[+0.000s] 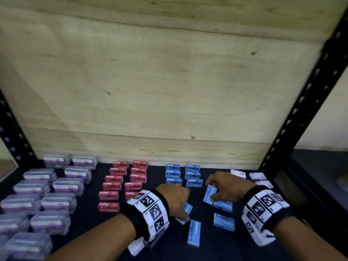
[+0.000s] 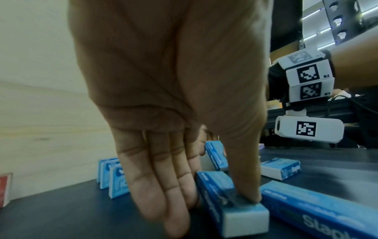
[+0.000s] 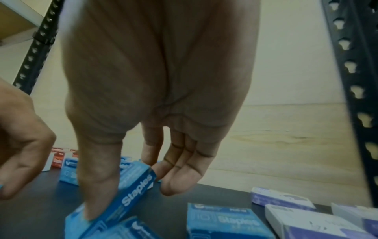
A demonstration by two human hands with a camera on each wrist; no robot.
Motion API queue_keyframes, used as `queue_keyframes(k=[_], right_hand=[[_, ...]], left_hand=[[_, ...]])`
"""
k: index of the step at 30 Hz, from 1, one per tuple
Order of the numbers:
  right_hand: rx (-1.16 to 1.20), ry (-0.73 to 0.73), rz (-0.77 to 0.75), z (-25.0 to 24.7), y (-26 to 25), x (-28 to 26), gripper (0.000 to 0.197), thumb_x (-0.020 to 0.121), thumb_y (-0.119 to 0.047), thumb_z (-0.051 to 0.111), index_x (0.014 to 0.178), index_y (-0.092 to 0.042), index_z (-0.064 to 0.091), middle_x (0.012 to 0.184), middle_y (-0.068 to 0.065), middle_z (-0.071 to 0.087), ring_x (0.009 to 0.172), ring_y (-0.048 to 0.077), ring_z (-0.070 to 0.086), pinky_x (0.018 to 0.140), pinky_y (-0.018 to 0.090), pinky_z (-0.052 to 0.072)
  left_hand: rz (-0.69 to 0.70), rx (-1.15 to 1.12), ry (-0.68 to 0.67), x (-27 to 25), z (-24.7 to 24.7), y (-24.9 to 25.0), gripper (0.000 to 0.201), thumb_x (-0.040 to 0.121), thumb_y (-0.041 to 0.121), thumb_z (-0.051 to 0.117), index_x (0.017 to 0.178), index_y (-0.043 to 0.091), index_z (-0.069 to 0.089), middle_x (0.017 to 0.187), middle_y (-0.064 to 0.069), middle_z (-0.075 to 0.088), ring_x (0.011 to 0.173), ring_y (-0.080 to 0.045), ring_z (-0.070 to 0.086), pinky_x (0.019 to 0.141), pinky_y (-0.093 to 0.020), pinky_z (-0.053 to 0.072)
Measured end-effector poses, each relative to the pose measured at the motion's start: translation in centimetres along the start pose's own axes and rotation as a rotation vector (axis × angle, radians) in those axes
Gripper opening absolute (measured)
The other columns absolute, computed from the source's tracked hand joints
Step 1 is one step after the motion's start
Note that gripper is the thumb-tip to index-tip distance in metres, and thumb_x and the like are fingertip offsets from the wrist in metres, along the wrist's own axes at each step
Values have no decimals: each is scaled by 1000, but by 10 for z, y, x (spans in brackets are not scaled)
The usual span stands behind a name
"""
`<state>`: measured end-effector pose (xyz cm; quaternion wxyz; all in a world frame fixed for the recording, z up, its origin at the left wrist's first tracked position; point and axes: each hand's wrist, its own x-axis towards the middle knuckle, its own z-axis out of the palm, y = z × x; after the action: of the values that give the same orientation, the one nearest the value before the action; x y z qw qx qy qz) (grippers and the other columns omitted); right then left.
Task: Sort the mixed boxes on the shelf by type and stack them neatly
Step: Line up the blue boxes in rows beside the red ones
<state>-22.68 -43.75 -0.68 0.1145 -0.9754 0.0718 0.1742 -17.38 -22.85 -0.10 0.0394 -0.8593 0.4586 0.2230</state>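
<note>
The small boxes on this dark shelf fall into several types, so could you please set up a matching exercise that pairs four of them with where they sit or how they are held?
Things:
1. clear plastic cases with purple labels
2. red cardboard staple boxes
3. pale lilac flat boxes
4. blue cardboard staple box tilted up

Places or states:
A. far right of the shelf, near the black upright
B. pinched by the right hand
C. left end of the shelf, in rows
D. two rows just left of the blue stacks

Pairs: 1-C, 2-D, 3-A, 4-B
</note>
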Motion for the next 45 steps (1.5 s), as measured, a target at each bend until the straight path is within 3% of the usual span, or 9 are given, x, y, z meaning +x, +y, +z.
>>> queue_keyframes(k=[2, 4, 9, 13, 17, 26, 30, 34, 45], right_hand=[[4, -3, -9, -3, 1, 0, 39, 85, -29, 74, 121, -26, 60, 98, -13, 52, 91, 8, 53, 81, 22, 44], [13, -4, -22, -8, 1, -1, 29, 86, -24, 72, 113, -28, 64, 88, -16, 54, 82, 6, 55, 73, 19, 42], [143, 33, -50, -13, -4, -4, 19, 86, -10, 66, 93, -27, 65, 87, -10, 69, 56, -6, 59, 58, 14, 45], [136, 41, -61, -3, -7, -1, 22, 82, -14, 70, 86, -33, 60, 84, -10, 70, 75, 3, 65, 68, 15, 48], [101, 26, -37, 3, -5, 0, 19, 81, -22, 74, 87, -33, 59, 88, -9, 70, 81, 6, 66, 67, 15, 46], [55, 46, -37, 4, -8, 3, 20, 81, -34, 76, 87, -33, 57, 84, -11, 70, 82, 8, 66, 70, 21, 46], [9, 101, -34, 8, -12, 8, 22, 81, -37, 74, 84, -33, 53, 78, -14, 62, 84, 13, 64, 78, 29, 52], [29, 123, -37, 8, -12, 10, 23, 81, -36, 75, 84, -32, 53, 77, -13, 63, 82, 13, 64, 77, 28, 50], [57, 106, -32, 8, -10, 11, 21, 82, -35, 75, 88, -30, 55, 74, -12, 63, 77, 10, 63, 74, 27, 51]], left_hand=[[16, -41, -2, 0, -1, -3, 49, 83, 33, 73, 120, 13, 49, 109, -6, 58, 94, -24, 55, 72, -36, 44], [18, -57, 22, 1, -1, -8, 50, 83, 22, 74, 124, 13, 49, 116, -7, 58, 99, -25, 57, 76, -35, 45], [-10, -56, 128, 4, -3, -25, 36, 85, 16, 69, 119, 18, 57, 121, -4, 58, 109, -24, 56, 79, -30, 43], [-53, -41, 162, 1, -3, -35, 30, 85, 27, 70, 112, 21, 58, 117, -1, 58, 106, -24, 57, 81, -32, 46], [-140, 60, 97, -3, -7, -35, 34, 87, 38, 66, 112, 17, 58, 114, -3, 60, 103, -25, 59, 78, -34, 47], [-173, 170, 132, 5, -8, -28, 26, 96, 24, 54, 120, 14, 52, 120, -8, 58, 109, -29, 57, 81, -36, 44], [-181, 204, 171, 11, -7, -28, 28, 97, 20, 53, 123, 12, 50, 120, -9, 60, 109, -29, 59, 79, -36, 43], [-168, 205, 189, 15, -6, -31, 31, 97, 21, 52, 126, 10, 48, 119, -10, 60, 107, -29, 59, 74, -35, 40], [-190, 219, 159, 16, -7, -30, 37, 96, 22, 54, 131, 10, 46, 123, -10, 58, 110, -28, 58, 84, -39, 46]])
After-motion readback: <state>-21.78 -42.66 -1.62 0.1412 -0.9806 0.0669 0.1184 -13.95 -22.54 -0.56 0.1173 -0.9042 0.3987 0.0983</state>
